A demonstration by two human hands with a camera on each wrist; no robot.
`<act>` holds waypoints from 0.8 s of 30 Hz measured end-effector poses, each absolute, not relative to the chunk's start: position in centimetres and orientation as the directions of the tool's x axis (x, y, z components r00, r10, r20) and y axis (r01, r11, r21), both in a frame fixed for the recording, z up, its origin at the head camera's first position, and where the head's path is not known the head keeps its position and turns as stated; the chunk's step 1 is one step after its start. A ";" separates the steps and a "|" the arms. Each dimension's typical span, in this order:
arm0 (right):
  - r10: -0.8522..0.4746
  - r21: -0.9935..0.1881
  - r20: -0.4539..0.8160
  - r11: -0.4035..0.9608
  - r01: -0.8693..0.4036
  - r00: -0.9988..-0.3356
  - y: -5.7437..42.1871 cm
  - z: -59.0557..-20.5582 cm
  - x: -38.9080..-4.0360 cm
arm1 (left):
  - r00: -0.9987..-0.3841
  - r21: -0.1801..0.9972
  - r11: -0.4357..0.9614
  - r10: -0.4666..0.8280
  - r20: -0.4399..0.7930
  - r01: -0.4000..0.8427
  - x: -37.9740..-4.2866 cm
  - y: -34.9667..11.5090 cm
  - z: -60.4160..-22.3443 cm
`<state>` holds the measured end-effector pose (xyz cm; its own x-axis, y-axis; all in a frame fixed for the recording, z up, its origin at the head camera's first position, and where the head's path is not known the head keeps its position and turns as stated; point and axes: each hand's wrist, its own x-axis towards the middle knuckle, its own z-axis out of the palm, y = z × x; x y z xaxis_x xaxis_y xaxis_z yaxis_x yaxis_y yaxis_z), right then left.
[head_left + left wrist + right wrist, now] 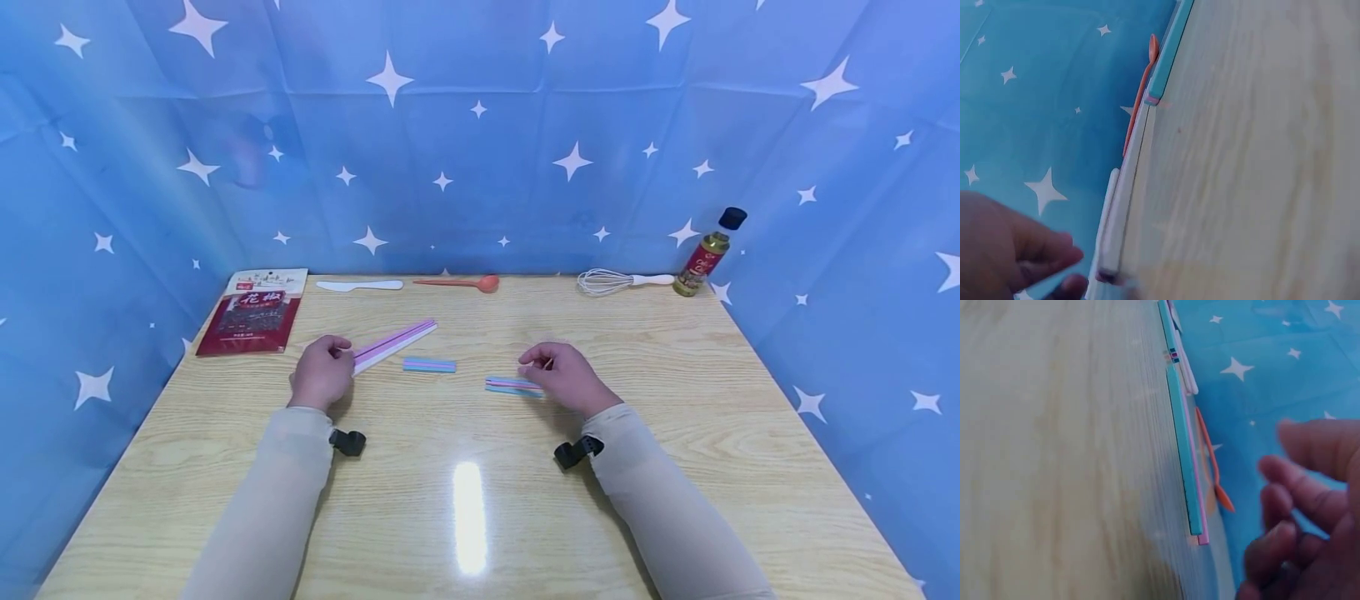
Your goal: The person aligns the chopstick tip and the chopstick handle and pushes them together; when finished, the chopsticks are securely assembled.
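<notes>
In the head view, my left hand [322, 372] is at the near end of a slanting set of long sticks [395, 344], purple, pink and white. The left wrist view shows the left hand's fingers [1044, 253] loosely bent beside the end of a pale stick [1124, 206], with a gap between. A short blue-and-pink bundle of sticks [429, 365] lies between the hands. My right hand [564, 377] hovers over the right end of another blue-and-pink bundle [513, 386]. Its fingers [1300, 487] are loosely bent and hold nothing in the right wrist view.
Along the table's back edge lie a white knife [360, 286], an orange spoon [487, 284] and a whisk [603, 282]. An oil bottle [702, 260] stands at the back right corner. A red spice packet [251, 321] lies at the left. A blue starred cloth [480, 150] hangs behind.
</notes>
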<state>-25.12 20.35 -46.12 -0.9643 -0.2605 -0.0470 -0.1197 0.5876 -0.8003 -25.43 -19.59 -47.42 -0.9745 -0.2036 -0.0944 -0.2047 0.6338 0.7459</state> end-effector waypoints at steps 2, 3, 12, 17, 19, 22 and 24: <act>-0.266 -0.771 -0.091 0.629 -0.101 -0.960 20.4 -46.1 -25.1 | -0.989 0.740 0.658 -0.130 -0.072 -0.140 -25.4 -19.1 -47.2; -0.268 -0.758 -0.108 0.645 -0.095 -0.957 20.4 -46.2 -25.1 | -0.994 0.737 0.668 -0.086 -0.063 -0.104 -25.3 -18.8 -47.1; -0.277 -0.711 -0.183 0.700 -0.068 -0.943 20.2 -46.0 -24.9 | -0.980 0.685 0.725 0.183 -0.084 0.076 -24.0 -15.7 -46.4; -0.280 -0.708 -0.205 0.704 -0.055 -0.938 20.1 -46.1 -25.0 | -0.967 0.637 0.766 0.218 -0.129 0.087 -23.7 -15.1 -46.3; -0.279 -0.706 -0.204 0.706 -0.056 -0.938 20.1 -46.1 -25.0 | -0.965 0.614 0.784 0.224 -0.139 0.094 -23.6 -14.9 -46.3; -0.282 -0.706 -0.194 0.705 -0.065 -0.940 20.2 -46.1 -24.9 | -0.961 0.595 0.798 0.230 -0.156 0.095 -23.6 -14.7 -46.4; -0.286 -0.706 -0.188 0.705 -0.074 -0.940 20.2 -46.1 -24.9 | -0.960 0.582 0.807 0.231 -0.159 0.098 -23.6 -14.7 -46.4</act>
<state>-24.91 20.19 -46.13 -0.9397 -0.2860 -0.1877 -0.0735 0.7047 -0.7057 -23.59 -14.66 -46.42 -0.9598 0.2313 -0.1593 0.0980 0.8072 0.5821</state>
